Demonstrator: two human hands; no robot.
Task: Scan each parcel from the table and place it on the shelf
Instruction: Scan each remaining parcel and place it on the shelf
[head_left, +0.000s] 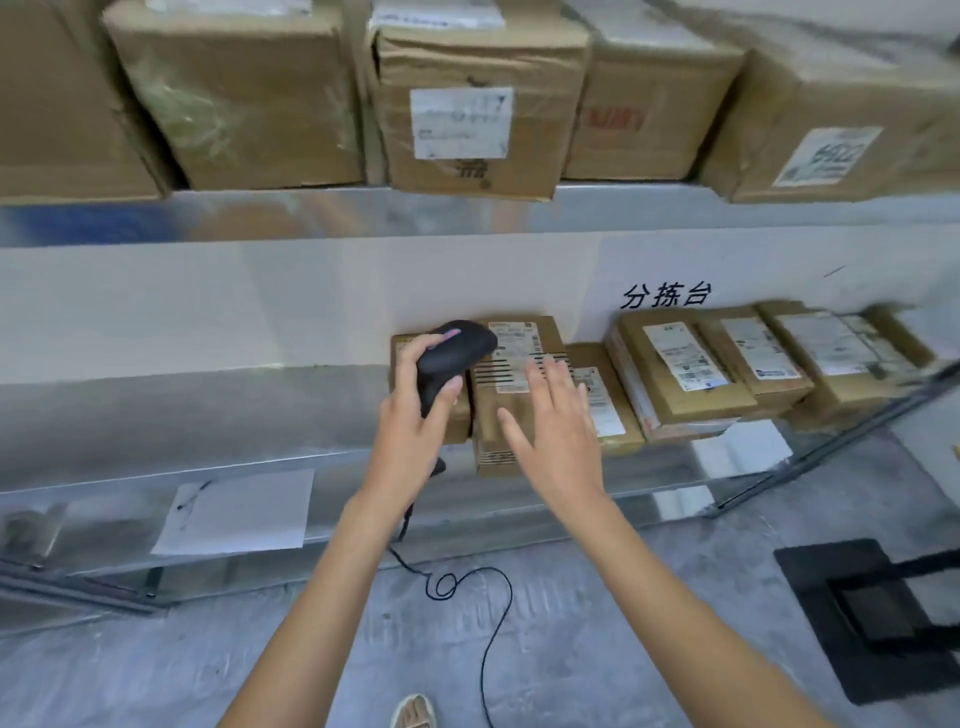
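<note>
on the far left, a white paper sheet with a small dark scribble lay on the shiny metal table, its front edge drooping over the lip. above, a metal shelf carried a row of big, scuffed cardboard boxes; one in the middle wore a white label, print too blurred to read, and another showed red lettering i couldn't make out.

moving in, the left hand was wrapped around the grip of a black plastic scanner, rounded head with a pinkish glow on top, its thin cable looping down over the grey concrete floor. the scanner head hovered over a brown cardboard parcel on the table, label and black stripe printing on its top, text unreadable.

the right hand hung over that same parcel with fingers spread flat, gripping nothing; touching or not, i couldn't tell.

on the wall, black characters read 分拣台. further right, more flat labelled parcels sat packed side by side, barcodes visible but illegible. on the floor far right lay a black mat.
</note>
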